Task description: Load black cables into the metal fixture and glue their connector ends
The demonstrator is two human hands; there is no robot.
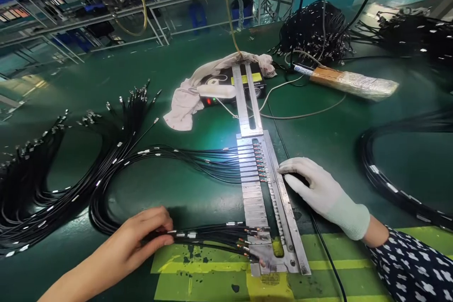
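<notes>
My bare left hand (150, 233) is closed round a bundle of black cables (208, 236). Their stripped ends, with coloured wires showing, rest on the near end of a long slotted metal fixture (255, 205). In the fixture's upper half, several black cables (215, 165) lie side by side in the slots, their coloured wire ends reaching the inner rail. My right hand (318, 193), in a white glove, holds nothing; its fingers are stretched out and apart, with the fingertips at the fixture's right edge.
Beyond the fixture stands a black box (260, 89) draped with a white cloth (184, 108). Cable bundles (35, 203) spread across the left; a coiled bundle (385, 184) lies right. A wrapped bar (354, 82) and a cable heap (314, 30) sit behind. Yellow tape (198, 266) marks the near table.
</notes>
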